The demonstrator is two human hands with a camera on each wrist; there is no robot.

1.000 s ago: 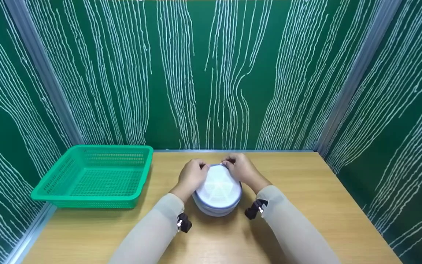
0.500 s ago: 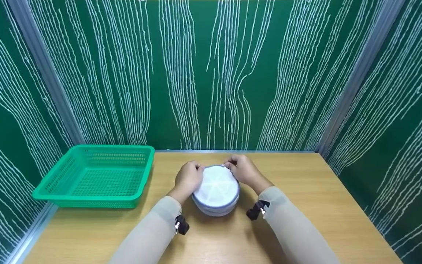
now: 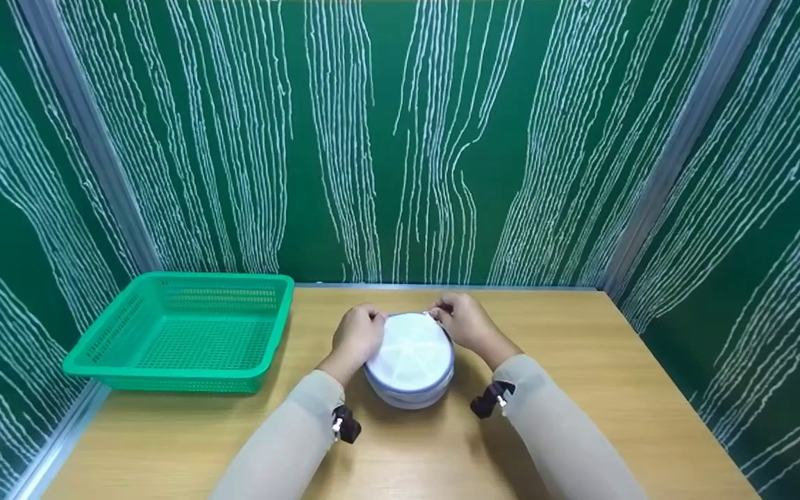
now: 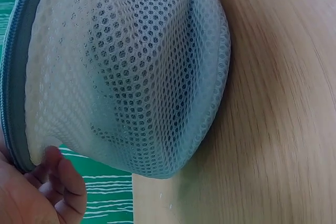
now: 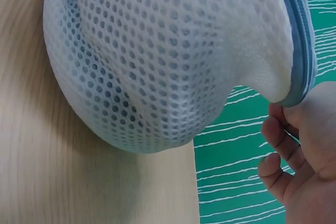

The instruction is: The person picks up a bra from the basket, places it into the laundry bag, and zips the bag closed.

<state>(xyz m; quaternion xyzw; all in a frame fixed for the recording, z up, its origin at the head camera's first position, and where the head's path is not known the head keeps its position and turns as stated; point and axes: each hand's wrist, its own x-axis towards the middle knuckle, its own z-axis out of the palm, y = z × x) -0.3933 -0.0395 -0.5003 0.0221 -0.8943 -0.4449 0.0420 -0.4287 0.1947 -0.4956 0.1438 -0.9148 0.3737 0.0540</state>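
Observation:
A round white mesh laundry bag (image 3: pixel 410 354) with a blue-grey zipper rim stands on the wooden table in the head view. My left hand (image 3: pixel 357 335) pinches the bag's far-left rim between thumb and fingers. On the far-right side of the rim, my right hand (image 3: pixel 464 323) pinches the edge by the zipper; whether it has the zipper pull is too small to tell. The left wrist view shows the mesh side (image 4: pixel 136 72) slightly creased. In the right wrist view the zipper (image 5: pixel 300 35) runs along the top edge, down to the right fingertips.
A green plastic basket (image 3: pixel 198 347) with perforated walls stands on the table's left side. Green panels (image 3: pixel 428 173) with white wavy lines rise behind and on both sides of the wooden table (image 3: pixel 567 389). Black wrist cameras (image 3: pixel 492 398) sit at both cuffs.
My left hand has shifted slightly left with the rim. The right hand has moved a little to the right along the rim. The bag stays on the table, its top tilted slightly left.

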